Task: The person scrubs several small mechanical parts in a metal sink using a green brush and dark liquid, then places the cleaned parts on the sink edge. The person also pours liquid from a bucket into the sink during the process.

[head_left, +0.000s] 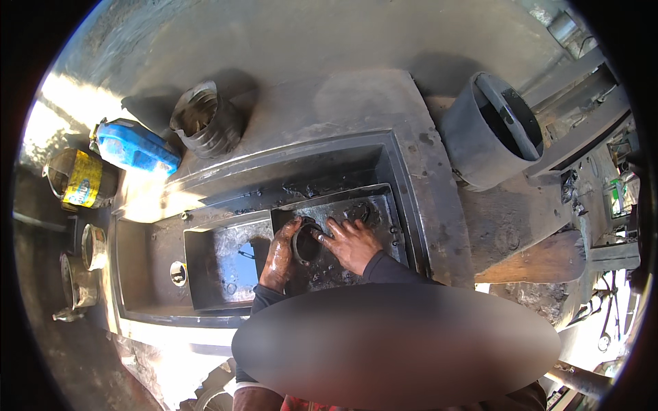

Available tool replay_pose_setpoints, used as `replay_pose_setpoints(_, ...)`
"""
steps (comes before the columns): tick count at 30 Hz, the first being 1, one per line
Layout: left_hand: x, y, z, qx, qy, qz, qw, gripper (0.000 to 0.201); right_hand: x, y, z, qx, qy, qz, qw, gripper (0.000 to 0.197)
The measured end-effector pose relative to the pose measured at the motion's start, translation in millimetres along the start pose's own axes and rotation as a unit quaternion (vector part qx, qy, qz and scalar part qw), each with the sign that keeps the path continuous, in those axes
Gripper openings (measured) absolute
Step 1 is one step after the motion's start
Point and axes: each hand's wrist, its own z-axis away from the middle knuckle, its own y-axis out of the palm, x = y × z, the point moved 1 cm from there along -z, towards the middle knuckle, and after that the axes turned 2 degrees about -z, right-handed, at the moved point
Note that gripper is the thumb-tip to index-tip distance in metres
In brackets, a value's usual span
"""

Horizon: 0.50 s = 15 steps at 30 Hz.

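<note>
My left hand, dark with grease, is closed around the left side of a dark, round, ring-shaped part. My right hand lies just to the right with its fingers spread, its thumb side at the rim of the ring. Both hands are over a black tray whose bottom is wet and oily, with dark lumps in it. Beside it on the left sits another metal tray holding shiny liquid and a small dark piece. The exact kind of the ring cannot be made out.
A rectangular trough surrounds the trays. A blue jug, a cut-open container and a yellow-labelled container stand at the left. Right of the trough are a large grey bucket and a wooden log.
</note>
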Motion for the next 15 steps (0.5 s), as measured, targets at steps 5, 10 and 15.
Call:
replay_pose_setpoints(5, -16.0, 12.0, 5.9, -0.005, 0.179, -0.058, 0.982, 0.038, 23.0, 5.4, 9.9, 0.007, 0.040, -0.099, 0.994, 0.066)
replay_pose_setpoints(10, -23.2, 18.0, 8.2, -0.003, 0.261, -0.098, 0.961, 0.037, 46.5, 25.4, 9.6, -0.086, 0.052, -0.418, 0.903, 0.040)
replay_pose_setpoints(15, -27.8, -1.9, 16.3, -0.158, 0.358, -0.255, 0.884, 0.030, 4.7, 47.7, 13.6, -0.028, 0.114, -0.489, 0.864, 0.030)
